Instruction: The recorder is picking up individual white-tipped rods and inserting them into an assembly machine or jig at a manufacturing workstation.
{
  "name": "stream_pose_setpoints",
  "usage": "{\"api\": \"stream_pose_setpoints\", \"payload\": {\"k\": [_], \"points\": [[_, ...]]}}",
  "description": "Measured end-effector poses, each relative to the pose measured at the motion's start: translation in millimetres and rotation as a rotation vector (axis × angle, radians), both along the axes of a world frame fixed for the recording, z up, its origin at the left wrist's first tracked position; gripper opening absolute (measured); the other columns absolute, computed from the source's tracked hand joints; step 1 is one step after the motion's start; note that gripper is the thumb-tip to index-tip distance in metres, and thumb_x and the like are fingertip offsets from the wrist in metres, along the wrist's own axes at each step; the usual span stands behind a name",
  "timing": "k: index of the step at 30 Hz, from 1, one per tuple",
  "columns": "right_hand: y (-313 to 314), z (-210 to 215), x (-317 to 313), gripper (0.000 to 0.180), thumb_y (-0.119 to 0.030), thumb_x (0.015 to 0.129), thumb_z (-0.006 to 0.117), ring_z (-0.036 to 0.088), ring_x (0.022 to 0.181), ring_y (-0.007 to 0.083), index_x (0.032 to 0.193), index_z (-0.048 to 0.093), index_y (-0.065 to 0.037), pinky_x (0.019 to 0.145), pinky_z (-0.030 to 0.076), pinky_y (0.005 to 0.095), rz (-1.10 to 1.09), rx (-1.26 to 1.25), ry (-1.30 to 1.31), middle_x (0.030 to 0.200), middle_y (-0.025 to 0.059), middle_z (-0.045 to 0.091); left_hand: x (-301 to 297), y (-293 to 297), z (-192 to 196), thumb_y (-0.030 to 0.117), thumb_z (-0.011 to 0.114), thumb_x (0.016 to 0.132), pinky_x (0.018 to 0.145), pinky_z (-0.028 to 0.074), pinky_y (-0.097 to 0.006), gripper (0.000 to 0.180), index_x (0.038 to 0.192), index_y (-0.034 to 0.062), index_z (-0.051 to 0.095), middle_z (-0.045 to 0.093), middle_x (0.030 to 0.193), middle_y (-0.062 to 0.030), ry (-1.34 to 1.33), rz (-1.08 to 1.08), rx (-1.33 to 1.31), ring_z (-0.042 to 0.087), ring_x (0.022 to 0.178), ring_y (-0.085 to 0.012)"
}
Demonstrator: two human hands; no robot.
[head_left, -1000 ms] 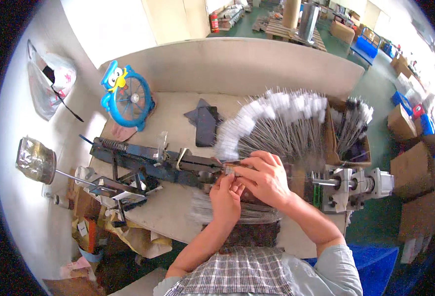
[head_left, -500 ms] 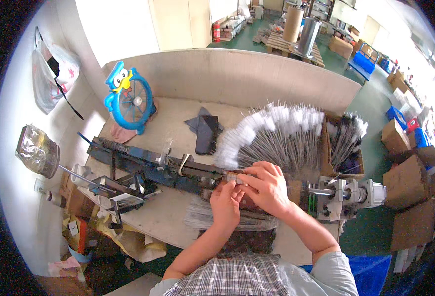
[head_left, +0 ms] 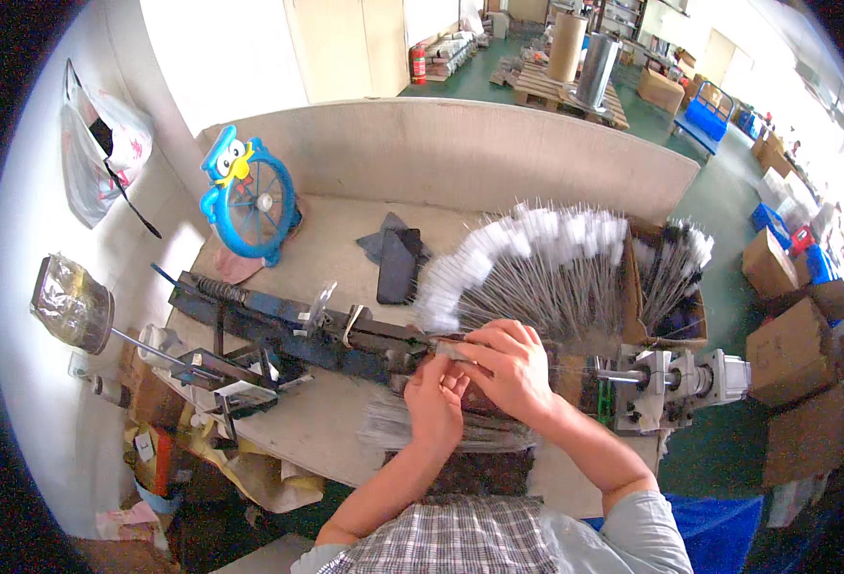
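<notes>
My left hand (head_left: 434, 407) and my right hand (head_left: 510, 368) meet at the right end of a long dark metal bar fixture (head_left: 307, 330). Pinched in the right fingertips is a small pale, flat piece (head_left: 453, 351), too small to name. The left fingers are curled closed just below it; whether they grip the piece too is hidden. Below the hands lies a bundle of thin straight wires (head_left: 393, 421). Right of them stands a motor-driven spindle (head_left: 632, 376). Behind the hands fan out many white-tipped wire brushes (head_left: 537, 258).
A black phone (head_left: 400, 266) lies on a grey cloth. A blue cartoon-faced fan (head_left: 254, 196) stands at the back left, a lamp with a wrapped shade (head_left: 73, 299) at the left. Darker brushes (head_left: 670, 273) fill a carton at the right. A low panel (head_left: 441, 148) borders the table.
Both hands stay at the fixture's end. The right hand has shifted slightly left and down, and the pale piece is turned between the fingertips.
</notes>
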State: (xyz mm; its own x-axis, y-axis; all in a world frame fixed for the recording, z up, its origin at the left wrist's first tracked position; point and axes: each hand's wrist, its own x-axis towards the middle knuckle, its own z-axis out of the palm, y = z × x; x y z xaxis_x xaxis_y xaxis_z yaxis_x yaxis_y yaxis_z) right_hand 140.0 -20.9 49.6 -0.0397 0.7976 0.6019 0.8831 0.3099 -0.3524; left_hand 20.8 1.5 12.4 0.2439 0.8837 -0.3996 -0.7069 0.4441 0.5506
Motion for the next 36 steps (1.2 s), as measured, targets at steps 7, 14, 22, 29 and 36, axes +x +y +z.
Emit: {"api": "stream_pose_setpoints", "payload": {"k": [7, 14, 22, 29, 36], "points": [[-12.5, 23.2, 2.2, 0.023, -0.021, 0.067, 0.068, 0.056, 0.091, 0.0195, 0.088, 0.068, -0.012, 0.079, 0.042, 0.0351, -0.045, -0.032, -0.012, 0.088, -0.0002, 0.062, -12.5, 0.9, 5.6, 0.049, 0.038, 0.091, 0.082, 0.044, -0.036, 0.049, 0.109, 0.0048, 0.051, 0.057, 0.102, -0.0088, -0.025, -0.113, 0.018, 0.055, 0.093, -0.0215], [-27.9, 4.0, 10.4, 0.014, -0.017, 0.068, 0.069, 0.055, 0.082, 0.0212, 0.081, 0.066, -0.01, 0.075, 0.041, 0.036, -0.036, -0.161, -0.088, 0.076, 0.0024, 0.06, -20.0, -1.7, 14.5, 0.052, 0.027, 0.094, 0.087, 0.04, -0.035, 0.057, 0.114, 0.0039, 0.048, 0.055, 0.109, -0.0089, -0.011, -0.192, -0.032, 0.052, 0.103, -0.0203], [-38.5, 24.1, 26.1, 0.015, -0.018, 0.074, 0.063, 0.057, 0.081, 0.0241, 0.085, 0.065, -0.008, 0.07, 0.045, 0.0375, -0.024, -0.071, 0.12, 0.079, 0.0037, 0.062, -24.8, -16.1, 3.7, 0.048, 0.035, 0.093, 0.09, 0.042, -0.035, 0.059, 0.13, 0.0027, 0.033, 0.042, 0.131, -0.0113, 0.25, -0.346, 0.135, 0.048, 0.113, -0.0235], [-95.5, -31.0, 17.8, 0.016, -0.02, 0.076, 0.063, 0.059, 0.084, 0.0257, 0.087, 0.062, -0.009, 0.066, 0.051, 0.0398, 0.057, -0.541, 0.091, 0.083, 0.0069, 0.059, -109.5, -5.6, -22.5, 0.022, 0.055, 0.088, 0.082, 0.046, -0.033, 0.037, 0.119, 0.0046, 0.046, 0.057, 0.112, -0.0104, 0.456, -0.211, 0.223, 0.055, 0.101, -0.0222], [-85.4, -66.8, 16.1, 0.016, -0.02, 0.071, 0.065, 0.059, 0.082, 0.027, 0.079, 0.059, -0.008, 0.066, 0.051, 0.0395, 0.03, -0.6, -0.102, 0.079, 0.0071, 0.055, -289.3, 23.8, -65.4, 0.033, 0.059, 0.086, 0.052, 0.04, -0.023, 0.026, 0.091, 0.0081, 0.056, 0.055, 0.076, -0.001, 0.546, 0.549, 0.049, 0.049, 0.06, -0.0112]]}}
